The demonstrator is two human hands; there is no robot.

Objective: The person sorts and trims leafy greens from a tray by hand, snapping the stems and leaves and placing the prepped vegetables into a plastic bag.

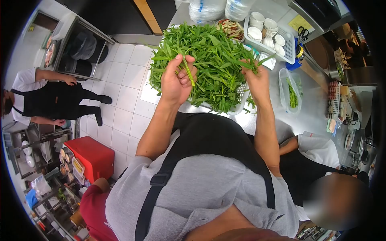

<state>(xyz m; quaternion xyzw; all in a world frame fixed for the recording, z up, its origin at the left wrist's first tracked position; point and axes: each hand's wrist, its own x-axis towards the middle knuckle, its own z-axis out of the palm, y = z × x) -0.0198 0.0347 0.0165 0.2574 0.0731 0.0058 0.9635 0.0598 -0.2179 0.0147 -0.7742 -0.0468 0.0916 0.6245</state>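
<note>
A big heap of water spinach (217, 68), long green leaves on pale stems, fills a white plastic basket (240, 105) on the steel counter. Over the heap's left side, my left hand (177, 82) pinches a water spinach stem (189, 74) between thumb and fingers, its cut end pointing down. At the right edge of the heap, my right hand (258, 80) is closed around a small bunch of water spinach leaves (250, 64). Most of the basket lies hidden under the greens.
Right of the heap, a clear plastic bag (290, 90) holds some green stems. Behind stand a basket of small white bowls (263, 34), scissors (302, 33) and plastic-wrapped stacks (205, 10). Co-workers stand at left (52, 98) and right (305, 164); a red box (90, 156) is lower left.
</note>
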